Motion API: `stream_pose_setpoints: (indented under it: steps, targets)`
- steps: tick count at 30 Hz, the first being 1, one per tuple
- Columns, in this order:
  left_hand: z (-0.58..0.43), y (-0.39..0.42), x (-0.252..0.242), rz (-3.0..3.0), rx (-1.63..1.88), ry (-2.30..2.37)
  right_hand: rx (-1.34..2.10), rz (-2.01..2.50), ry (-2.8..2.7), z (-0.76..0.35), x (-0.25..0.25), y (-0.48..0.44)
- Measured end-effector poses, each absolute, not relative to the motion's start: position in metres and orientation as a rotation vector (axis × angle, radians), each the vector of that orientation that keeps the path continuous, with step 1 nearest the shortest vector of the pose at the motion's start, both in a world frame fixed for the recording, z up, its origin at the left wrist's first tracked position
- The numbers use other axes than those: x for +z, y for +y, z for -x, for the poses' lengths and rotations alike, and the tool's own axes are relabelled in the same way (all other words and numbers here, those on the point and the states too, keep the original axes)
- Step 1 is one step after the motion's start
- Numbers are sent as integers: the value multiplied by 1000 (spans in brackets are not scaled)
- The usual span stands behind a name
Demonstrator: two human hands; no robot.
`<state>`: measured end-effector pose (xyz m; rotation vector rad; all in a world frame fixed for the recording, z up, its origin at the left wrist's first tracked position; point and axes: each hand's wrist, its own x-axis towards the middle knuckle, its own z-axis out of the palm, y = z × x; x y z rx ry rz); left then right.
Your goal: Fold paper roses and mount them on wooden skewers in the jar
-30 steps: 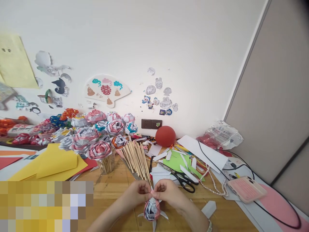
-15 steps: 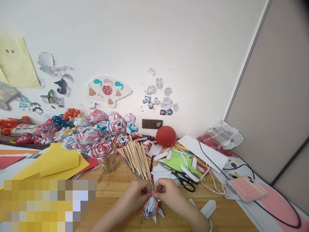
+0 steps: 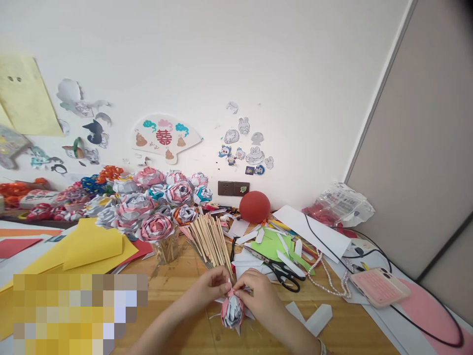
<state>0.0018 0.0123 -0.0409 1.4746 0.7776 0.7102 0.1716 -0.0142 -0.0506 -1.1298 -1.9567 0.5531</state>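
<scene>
A pink-and-white paper flower (image 3: 232,312) is at the front of the wooden table, its layered petals pointing toward me. My left hand (image 3: 214,286) pinches the flower's pink upper edge from the left. From the right, my right hand (image 3: 252,290) pinches the same edge, fingertips almost meeting those of the left. Exactly what lies between the fingertips is too small to make out. Just beyond my hands lies a bundle of thin wooden sticks (image 3: 210,241). White paper strips (image 3: 319,319) rest to the right of my right forearm.
Finished paper flowers (image 3: 157,227) stand in a clear cup at left, beside yellow paper sheets (image 3: 92,244). Black-handled scissors (image 3: 284,275), green paper (image 3: 271,244), a red balloon (image 3: 254,207), a pearl string (image 3: 328,288) and a pink phone (image 3: 380,286) lie to the right.
Both hands stay at the flower's edge, with the fingers slightly shifted. The flower has turned a little and moved slightly up and right. More of a white strip shows beside my right forearm.
</scene>
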Motion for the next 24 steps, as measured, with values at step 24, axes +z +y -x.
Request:
stream_pose_setpoints:
  steps: [24]
  targets:
    - [-8,1,-30,-1742,986,1051,393,755,-1993,-180,-30,-26]
